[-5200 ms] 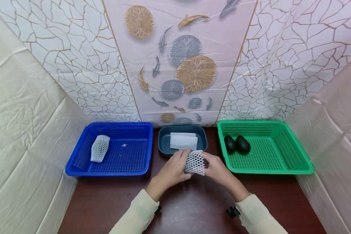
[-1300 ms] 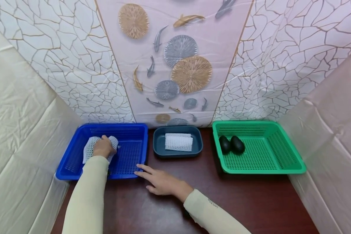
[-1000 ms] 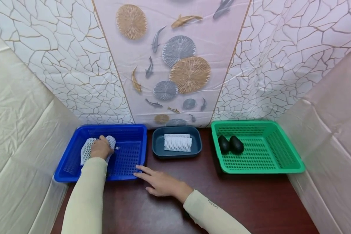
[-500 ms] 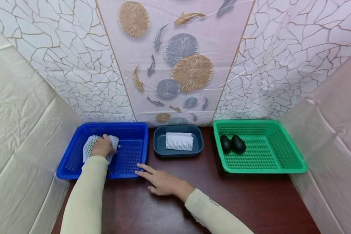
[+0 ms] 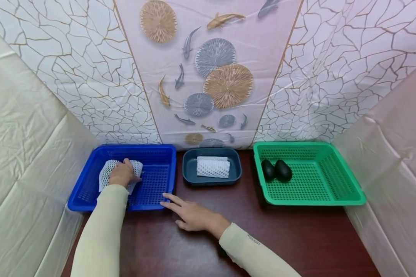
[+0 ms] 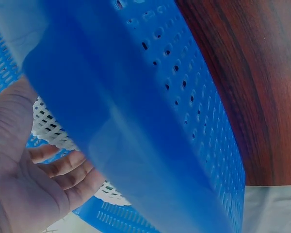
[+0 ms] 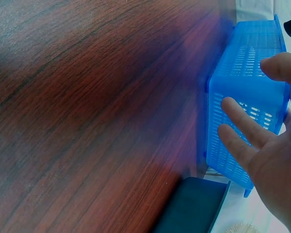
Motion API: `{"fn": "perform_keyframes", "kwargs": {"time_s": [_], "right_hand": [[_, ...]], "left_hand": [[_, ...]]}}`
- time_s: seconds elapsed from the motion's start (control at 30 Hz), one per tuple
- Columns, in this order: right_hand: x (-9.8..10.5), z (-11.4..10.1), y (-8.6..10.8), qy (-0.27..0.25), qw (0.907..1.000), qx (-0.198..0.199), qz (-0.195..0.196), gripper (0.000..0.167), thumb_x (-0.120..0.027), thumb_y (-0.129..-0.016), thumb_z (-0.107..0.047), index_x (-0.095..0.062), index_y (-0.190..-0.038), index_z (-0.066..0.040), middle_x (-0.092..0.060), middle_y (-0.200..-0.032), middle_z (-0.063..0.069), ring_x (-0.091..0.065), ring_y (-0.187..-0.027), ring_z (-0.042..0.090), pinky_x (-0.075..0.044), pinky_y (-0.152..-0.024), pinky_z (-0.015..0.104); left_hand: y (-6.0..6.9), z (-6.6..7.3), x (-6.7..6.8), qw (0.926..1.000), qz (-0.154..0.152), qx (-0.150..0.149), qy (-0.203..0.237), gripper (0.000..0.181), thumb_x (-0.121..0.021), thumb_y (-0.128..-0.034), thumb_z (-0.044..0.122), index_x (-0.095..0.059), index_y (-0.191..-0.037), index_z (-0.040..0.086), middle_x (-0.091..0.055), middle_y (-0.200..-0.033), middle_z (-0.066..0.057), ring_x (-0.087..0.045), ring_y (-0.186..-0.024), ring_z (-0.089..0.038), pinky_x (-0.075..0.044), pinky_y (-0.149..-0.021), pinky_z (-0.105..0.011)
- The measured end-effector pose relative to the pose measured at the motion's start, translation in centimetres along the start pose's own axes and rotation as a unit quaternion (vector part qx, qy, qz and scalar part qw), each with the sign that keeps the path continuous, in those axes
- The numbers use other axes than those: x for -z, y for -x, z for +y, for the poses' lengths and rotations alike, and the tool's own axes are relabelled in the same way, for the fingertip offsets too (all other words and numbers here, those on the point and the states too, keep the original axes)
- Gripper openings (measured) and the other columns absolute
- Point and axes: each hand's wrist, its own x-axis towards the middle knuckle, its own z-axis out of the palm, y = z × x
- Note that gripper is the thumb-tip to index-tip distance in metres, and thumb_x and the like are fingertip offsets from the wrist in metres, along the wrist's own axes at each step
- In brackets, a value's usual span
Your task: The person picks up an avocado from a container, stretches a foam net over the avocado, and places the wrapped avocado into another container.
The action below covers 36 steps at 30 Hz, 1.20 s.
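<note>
Head view, left of frame: white netting (image 5: pixel 106 174) flanks the fingers of the left hand (image 5: pixel 121 174), whose grip I can't tell; the right hand (image 5: pixel 193 216) splays wide.

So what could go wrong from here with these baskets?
The left hand is down among the white netting in the blue basket, so it might catch the mesh and drag it when lifting out.

The right hand is at that basket's near right corner; a push there could shift it.

In the green basket, two dark oval items lie side by side; a bump might set them rolling.
</note>
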Motion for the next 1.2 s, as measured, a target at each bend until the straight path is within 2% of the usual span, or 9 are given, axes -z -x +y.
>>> {"fn": "perform_keyframes", "kwargs": {"time_s": [0.23, 0.47, 0.6, 0.73, 0.9, 1.03, 1.2], "right_hand": [[-0.1, 0.1, 0.0, 0.002, 1.0, 0.002, 0.0, 0.082, -0.065, -0.1, -0.018, -0.017, -0.166, -0.03, -0.002, -0.175, -0.005, -0.055, -0.136, 0.018, -0.055, -0.095, 0.03], [0.0, 0.0, 0.1, -0.002, 1.0, 0.002, -0.003, 0.081, -0.065, -0.1, -0.017, -0.018, -0.166, -0.028, -0.001, -0.175, -0.006, -0.056, -0.134, 0.017, -0.054, -0.096, 0.03], [0.0, 0.0, 0.0, -0.007, 1.0, 0.002, -0.002, 0.081, -0.064, -0.1, -0.016, -0.019, -0.166, -0.027, 0.001, -0.175, -0.007, -0.055, -0.136, 0.017, -0.054, -0.098, 0.031], [0.2, -0.1, 0.2, -0.019, 0.9998, -0.001, -0.004, 0.079, -0.062, -0.102, -0.019, -0.018, -0.166, -0.029, 0.004, -0.174, -0.011, -0.051, -0.141, 0.017, -0.053, -0.1, 0.032], [0.9, -0.3, 0.6, -0.037, 0.9993, 0.005, 0.003, 0.074, -0.06, -0.103, -0.018, -0.022, -0.166, -0.026, 0.002, -0.175, -0.008, -0.044, -0.147, 0.022, -0.051, -0.104, 0.035], [1.8, -0.2, 1.4, -0.026, 0.9994, 0.01, 0.023, 0.072, -0.062, -0.102, -0.016, -0.028, -0.164, -0.021, -0.004, -0.175, -0.003, -0.044, -0.148, 0.025, -0.047, -0.111, 0.04], [3.0, 0.7, 2.8, 0.008, 0.9989, -0.002, 0.046, 0.07, -0.063, -0.101, -0.019, -0.03, -0.163, -0.02, -0.013, -0.174, 0.002, -0.043, -0.148, 0.023, -0.046, -0.113, 0.042]], "left_hand": [[0.0, -0.1, -0.1, 1.0, -0.002, -0.004, -0.004, 0.094, -0.079, -0.0884, 0.037, -0.026, -0.146, -0.014, -0.043, -0.135, -0.045, -0.059, -0.113, -0.054, -0.053, -0.095, -0.06], [0.1, -0.2, 0.1, 0.9994, 0.008, -0.029, -0.015, 0.09, -0.079, -0.0887, 0.037, -0.029, -0.143, -0.014, -0.045, -0.134, -0.043, -0.06, -0.112, -0.053, -0.053, -0.093, -0.06], [0.2, -0.1, 0.4, 0.9978, 0.031, -0.051, -0.027, 0.093, -0.079, -0.0888, 0.039, -0.028, -0.145, -0.016, -0.044, -0.135, -0.045, -0.059, -0.113, -0.056, -0.053, -0.091, -0.062], [0.5, 0.4, 0.9, 0.9947, 0.063, -0.073, -0.035, 0.094, -0.078, -0.0892, 0.04, -0.028, -0.148, -0.015, -0.04, -0.14, -0.045, -0.05, -0.124, -0.06, -0.05, -0.094, -0.066], [1.0, 1.1, 1.7, 0.9887, 0.1, -0.102, -0.046, 0.093, -0.077, -0.0899, 0.041, -0.03, -0.149, -0.013, -0.038, -0.144, -0.044, -0.04, -0.133, -0.062, -0.046, -0.1, -0.069], [1.7, 1.6, 2.3, 0.9813, 0.138, -0.127, -0.045, 0.088, -0.076, -0.0898, 0.042, -0.034, -0.146, -0.011, -0.04, -0.142, -0.041, -0.042, -0.132, -0.06, -0.047, -0.098, -0.069], [3.1, 2.4, 2.8, 0.9665, 0.176, -0.182, -0.042, 0.086, -0.075, -0.0909, 0.042, -0.036, -0.146, -0.011, -0.043, -0.14, -0.041, -0.047, -0.126, -0.059, -0.049, -0.094, -0.068]]}}
